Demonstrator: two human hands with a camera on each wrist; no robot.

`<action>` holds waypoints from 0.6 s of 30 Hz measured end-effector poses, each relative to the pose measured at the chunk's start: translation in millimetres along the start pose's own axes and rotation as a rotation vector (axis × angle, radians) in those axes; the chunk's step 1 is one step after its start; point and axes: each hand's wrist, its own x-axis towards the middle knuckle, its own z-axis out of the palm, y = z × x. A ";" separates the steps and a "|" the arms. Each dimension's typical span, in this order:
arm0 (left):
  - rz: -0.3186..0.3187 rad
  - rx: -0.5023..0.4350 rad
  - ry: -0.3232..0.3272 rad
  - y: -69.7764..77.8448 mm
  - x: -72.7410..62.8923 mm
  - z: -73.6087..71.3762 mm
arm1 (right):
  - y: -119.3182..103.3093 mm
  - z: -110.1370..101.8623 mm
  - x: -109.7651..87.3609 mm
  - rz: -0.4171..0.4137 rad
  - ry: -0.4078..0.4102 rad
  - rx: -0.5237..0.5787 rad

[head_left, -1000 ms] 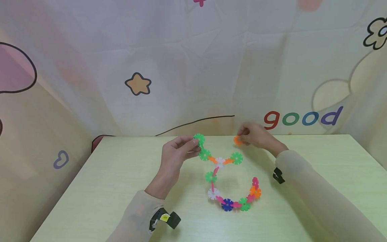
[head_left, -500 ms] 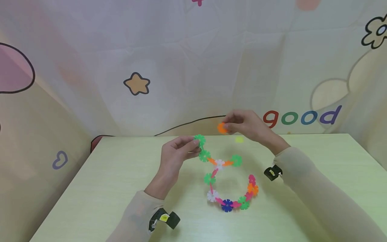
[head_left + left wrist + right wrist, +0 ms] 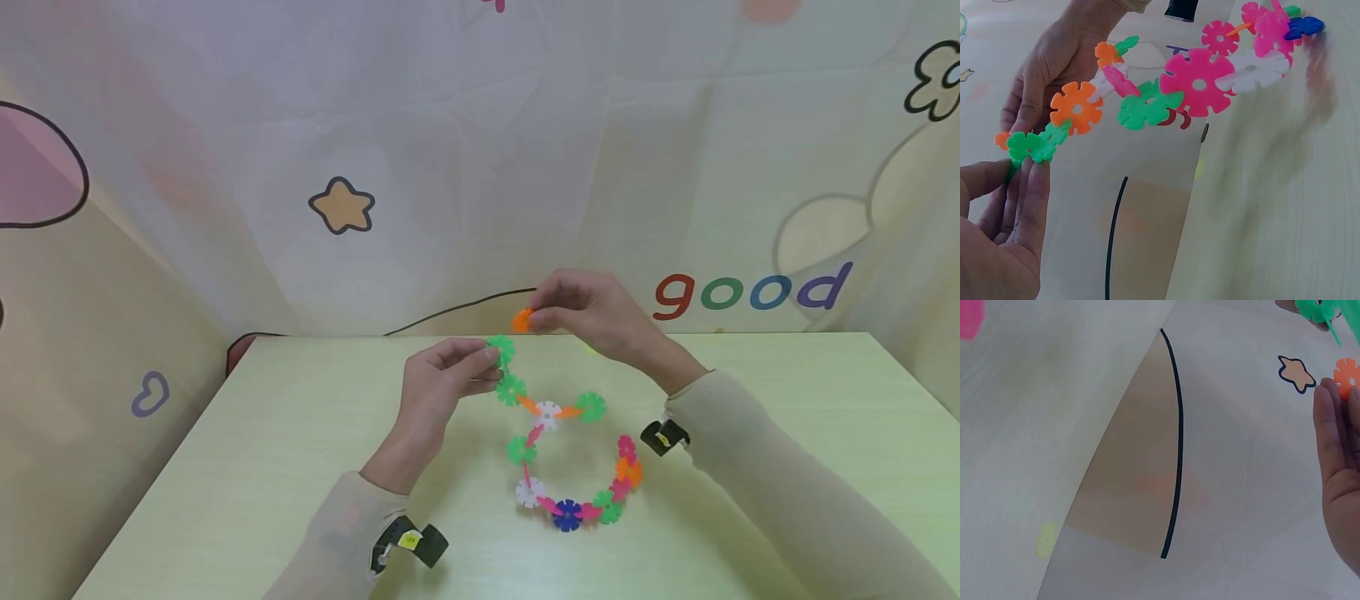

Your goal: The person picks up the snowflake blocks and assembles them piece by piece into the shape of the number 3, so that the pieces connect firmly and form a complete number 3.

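Observation:
Between thumb and fingers, my left hand [image 3: 438, 392] pinches a green snowflake disc [image 3: 502, 351] at the upper end of a chain of notched plastic snowflake discs. The chain hangs in a curve through a white disc [image 3: 548, 416] and a dark blue disc [image 3: 567, 516] to a pink disc [image 3: 626, 447] at its other end. A side branch ends in another green disc [image 3: 591, 407]. Just above and right of my left hand, my right hand [image 3: 588, 317] pinches a loose orange snowflake disc [image 3: 521, 320]. In the left wrist view this orange disc [image 3: 1002, 140] shows partly behind the green ones.
A pale wood-grain table [image 3: 300, 467] lies below, with the chain's shadow on it. Behind its far edge hangs a printed curtain [image 3: 480, 183]. A small yellow-green piece [image 3: 1047, 540] lies near that edge in the right wrist view. Each wrist wears a black camera [image 3: 664, 436].
My right hand has lifted the orange disc from near the table's far edge and carried it left toward my left hand. The chain has swung slightly; my left hand has stayed nearly still.

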 end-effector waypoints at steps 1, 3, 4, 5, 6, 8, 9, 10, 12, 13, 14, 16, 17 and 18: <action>0.000 0.005 0.000 -0.3 0.2 -0.2 | 0.0 1.3 -0.1 -0.014 -0.006 0.008; 0.000 0.012 -0.001 -0.3 0.3 -0.2 | 0.6 3.5 0.2 -0.041 -0.018 0.019; 0.000 0.015 -0.002 -0.7 0.6 -0.4 | 1.0 4.3 0.3 -0.048 -0.021 0.024; 0.001 0.017 -0.003 -1.0 0.9 -0.5 | 1.3 5.0 0.3 -0.055 -0.023 0.023; 0.001 0.018 -0.005 -1.5 1.2 -0.7 | 1.6 5.7 0.2 -0.063 -0.025 0.019; 0.001 0.020 -0.008 -1.9 1.5 -0.9 | 2.3 6.5 0.1 -0.068 -0.027 0.006; 0.001 0.021 -0.010 -1.9 1.5 -0.9 | 2.6 6.8 0.1 -0.075 -0.029 -0.001; 0.001 0.023 -0.011 -2.0 1.5 -0.9 | 3.1 6.9 0.1 -0.082 -0.031 -0.011; -0.002 0.026 -0.012 -1.8 1.1 -0.7 | 3.9 7.3 0.1 -0.097 -0.038 -0.026; -0.003 0.029 -0.012 -1.8 1.1 -0.7 | 4.4 7.4 0.4 -0.102 -0.040 -0.031; -0.005 0.031 -0.011 -1.4 0.8 -0.4 | 4.8 7.5 0.6 -0.108 -0.043 -0.036; -0.006 0.038 -0.010 -0.7 0.3 0.1 | 5.4 7.7 1.1 -0.124 -0.049 -0.044; -0.007 0.042 -0.009 -0.2 0.1 0.4 | 5.7 7.9 1.4 -0.130 -0.053 -0.046; -0.007 0.046 -0.009 0.3 -0.1 0.6 | 5.7 8.0 1.8 -0.139 -0.058 -0.052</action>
